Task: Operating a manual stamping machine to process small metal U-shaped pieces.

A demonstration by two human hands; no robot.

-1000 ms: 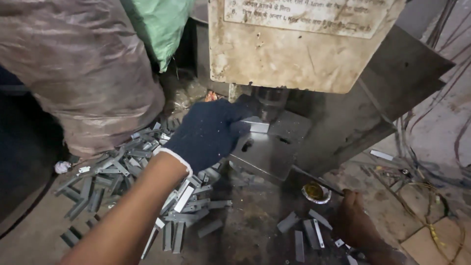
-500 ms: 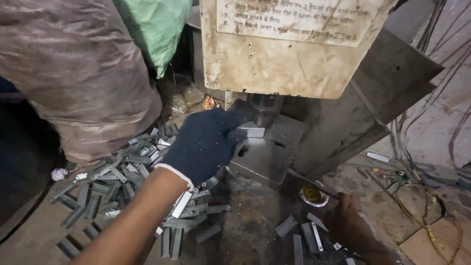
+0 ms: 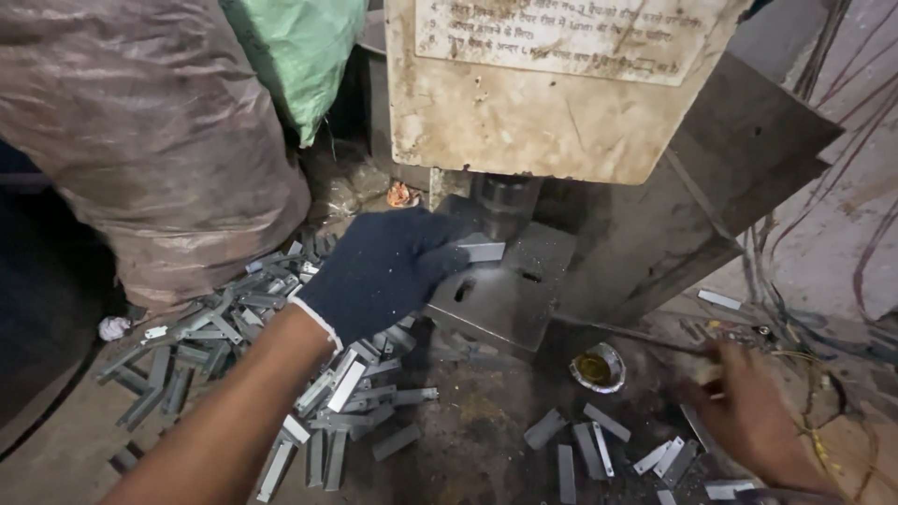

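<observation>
- Here, the left hand (image 3: 388, 271), in a dark blue knitted glove, reaches forward to the grey steel die block (image 3: 505, 299) under the press ram (image 3: 505, 201) and pinches a small flat grey metal strip (image 3: 482, 251) between its fingertips.
- The strip sits on the top of the die block, directly ahead of the gloved fingers and just below the ram; its long axis runs left to right across the view, one end hidden inside the grip.
- The left hand is by far the nearer one; the bare right hand (image 3: 748, 416) lies well apart, low at the right, fingers loosely spread over the dirty bench, blurred, and I cannot tell whether it holds anything.
- A heap of like grey metal strips (image 3: 234, 337) lies loose on the bench beneath and left of the left forearm; a smaller scatter of strips (image 3: 599, 440) lies between the die block and the right hand.
- A small round metal dish (image 3: 596, 367) with yellowish liquid stands just right of the die block's front corner.
- A bulging brown sack (image 3: 140, 140) and a green bag (image 3: 299, 47) stand behind the heap; what they hold is not visible.
</observation>
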